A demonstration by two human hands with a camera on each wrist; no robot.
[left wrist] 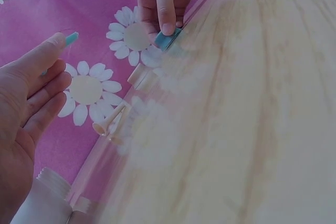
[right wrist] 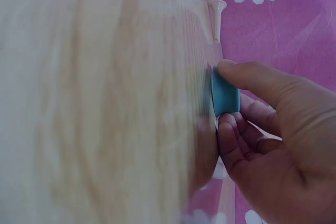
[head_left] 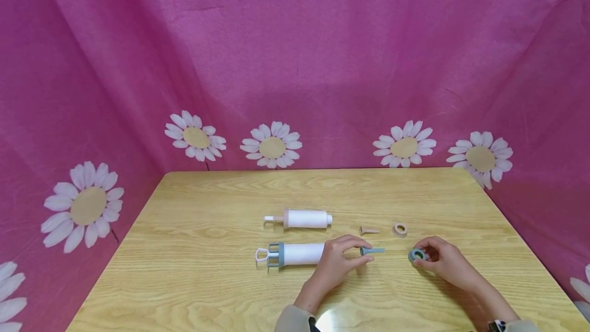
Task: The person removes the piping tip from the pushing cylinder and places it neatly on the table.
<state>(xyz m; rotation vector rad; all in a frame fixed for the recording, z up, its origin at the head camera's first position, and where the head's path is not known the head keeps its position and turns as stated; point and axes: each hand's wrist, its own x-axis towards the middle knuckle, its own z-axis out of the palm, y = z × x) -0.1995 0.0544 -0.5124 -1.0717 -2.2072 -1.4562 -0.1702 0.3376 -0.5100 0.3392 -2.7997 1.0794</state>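
My left hand (head_left: 338, 260) pinches a small teal funnel-shaped nozzle (head_left: 379, 250) between thumb and index finger. In the left wrist view the thumb partly hides the nozzle (left wrist: 72, 38). My right hand (head_left: 449, 263) grips a teal screw ring (head_left: 413, 256) by its sides, at the tabletop; the right wrist view shows the ring (right wrist: 226, 92) standing between thumb and fingers. Behind my left hand lies a white syringe-like barrel (head_left: 301, 253) with a teal collar (head_left: 276, 255) and white looped handle; its front end is hidden by the hand.
Farther back lie a smaller white syringe-like barrel (head_left: 306, 219) with a beige collar, a beige nozzle (head_left: 369, 230) and a beige ring (head_left: 399, 229). The wooden table (head_left: 207, 291) meets a pink daisy-print cloth (head_left: 295, 65) at the back and sides.
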